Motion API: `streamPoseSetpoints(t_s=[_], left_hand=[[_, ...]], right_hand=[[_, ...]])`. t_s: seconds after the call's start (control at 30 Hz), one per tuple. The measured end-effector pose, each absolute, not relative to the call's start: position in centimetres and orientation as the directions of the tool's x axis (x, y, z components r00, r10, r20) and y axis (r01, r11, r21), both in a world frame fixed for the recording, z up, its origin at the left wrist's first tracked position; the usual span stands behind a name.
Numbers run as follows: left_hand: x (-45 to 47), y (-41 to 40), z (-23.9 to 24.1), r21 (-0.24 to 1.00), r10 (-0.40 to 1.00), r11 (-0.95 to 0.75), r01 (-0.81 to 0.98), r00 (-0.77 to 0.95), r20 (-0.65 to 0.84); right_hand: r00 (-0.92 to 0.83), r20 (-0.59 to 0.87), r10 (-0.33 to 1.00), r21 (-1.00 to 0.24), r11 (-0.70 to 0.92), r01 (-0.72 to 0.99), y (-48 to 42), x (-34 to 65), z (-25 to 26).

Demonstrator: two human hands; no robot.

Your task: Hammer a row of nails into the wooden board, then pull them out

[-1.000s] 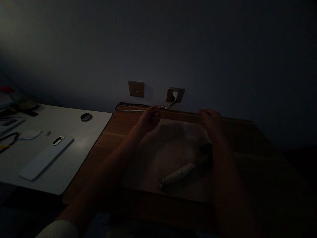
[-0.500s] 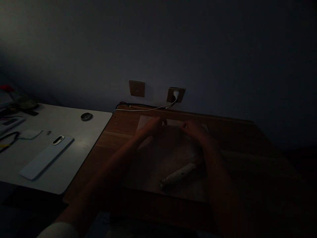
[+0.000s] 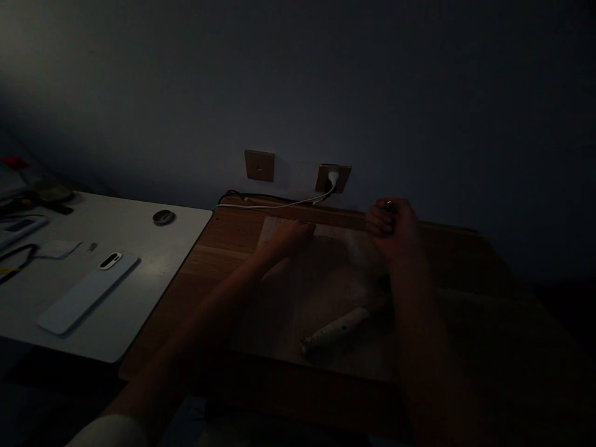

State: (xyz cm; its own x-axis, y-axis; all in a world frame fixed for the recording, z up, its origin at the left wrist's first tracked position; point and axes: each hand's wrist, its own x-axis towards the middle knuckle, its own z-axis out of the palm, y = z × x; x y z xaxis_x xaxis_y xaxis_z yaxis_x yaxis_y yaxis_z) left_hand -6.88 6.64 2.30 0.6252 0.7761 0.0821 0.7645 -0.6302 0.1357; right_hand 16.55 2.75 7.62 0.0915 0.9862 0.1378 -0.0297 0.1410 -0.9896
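sheet point(image 3: 326, 267), pale, lies on the wooden desk point(image 3: 214, 248). left hand point(image 3: 284, 239) presses flat on its far corner, likely to steady it. right hand point(image 3: 391, 230) hovers fisted, pinching a small glinting object point(image 3: 386, 202). hammer point(image 3: 338, 328) lies on the sheet by the right forearm.

A dim home room (very dark): wooden desk point(image 3: 223, 248), wall sockets point(image 3: 332, 178), phone point(image 3: 88, 292).

The right forearm point(image 3: 414, 323) is covering the far end of the pale-handled tool point(image 3: 336, 328) at lower centre. The right hand point(image 3: 393, 228) is curling around a small glinting bit point(image 3: 386, 202), too tiny and dim to name. At the left edge, clutter point(image 3: 18, 214) is running out of frame.
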Motion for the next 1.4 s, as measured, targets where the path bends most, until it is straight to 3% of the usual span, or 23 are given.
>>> streamPoseSetpoints(t_s=[0.07, 0.1, 0.23, 0.37, 0.47, 0.57, 0.7, 0.77, 0.83, 1.0, 1.07, 1.2, 1.4], left_hand=[[-6.9, 6.7, 2.3, 0.109, 0.769, -0.639, 0.761, 0.632, 0.097], [-6.9, 6.7, 2.2, 0.104, 0.772, -0.635, 0.765, 0.627, 0.100], [-6.9, 6.7, 2.0, 0.124, 0.796, -0.605, 0.786, 0.596, 0.107], [-6.6, 6.8, 1.3, 0.212, 0.840, -0.542, 0.813, 0.534, 0.096], [-6.3, 7.2, 1.3, 0.472, 0.901, -0.418, 0.776, 0.421, 0.105], [-5.9, 7.7, 1.9, 0.829, 0.961, -0.201, 0.522, 0.270, 0.063], [-5.8, 8.1, 2.8, 0.993, 0.949, 0.050, 0.105, 0.306, -0.080], [-5.9, 8.2, 2.8, 0.969, 0.909, 0.212, -0.127, 0.389, -0.148], [-5.9, 8.3, 2.4, 0.954, 0.900, 0.258, -0.154, 0.398, -0.180], [-5.5, 7.9, 1.2, 0.982, 0.935, 0.128, 0.142, 0.312, -0.167], [-5.2, 7.4, 0.8, 0.947, 0.941, -0.017, 0.322, 0.325, -0.094], [-4.5, 6.1, 0.3, 0.601, 0.895, -0.396, 0.694, 0.439, 0.083], [-4.4, 5.7, 0.3, 0.412, 0.858, -0.480, 0.775, 0.512, 0.037]], right_hand=[[0.127, 0.122, 0.984, -0.952, 0.152, -0.265, 2.8, 16.6, 8.0], [0.151, 0.106, 0.983, -0.949, 0.145, -0.279, 2.9, 16.6, 8.0], [0.204, 0.057, 0.977, -0.998, 0.053, 0.022, 3.8, 15.8, 6.4], [0.205, 0.033, 0.978, -0.954, -0.030, 0.297, 4.4, 14.4, 3.9], [0.164, 0.021, 0.986, -0.852, -0.068, 0.519, 4.2, 13.3, 2.4], [0.127, -0.009, 0.992, -0.752, -0.091, 0.653, 3.7, 12.7, 1.6], [0.123, -0.012, 0.992, -0.710, -0.095, 0.698, 3.4, 12.3, 1.6], [0.118, 0.005, 0.993, -0.744, -0.075, 0.664, 3.6, 12.3, 2.0], [0.121, 0.024, 0.992, -0.811, -0.051, 0.583, 3.8, 12.3, 2.7], [0.122, 0.019, 0.992, -0.974, -0.009, 0.225, 3.8, 13.2, 5.3], [0.120, 0.014, 0.993, -0.995, 0.001, 0.104, 3.6, 13.7, 6.0], [0.125, -0.025, 0.992, -1.000, -0.024, -0.012, 3.5, 13.9, 5.9], [0.131, -0.065, 0.989, -0.998, -0.066, 0.006, 3.4, 13.4, 5.0]])
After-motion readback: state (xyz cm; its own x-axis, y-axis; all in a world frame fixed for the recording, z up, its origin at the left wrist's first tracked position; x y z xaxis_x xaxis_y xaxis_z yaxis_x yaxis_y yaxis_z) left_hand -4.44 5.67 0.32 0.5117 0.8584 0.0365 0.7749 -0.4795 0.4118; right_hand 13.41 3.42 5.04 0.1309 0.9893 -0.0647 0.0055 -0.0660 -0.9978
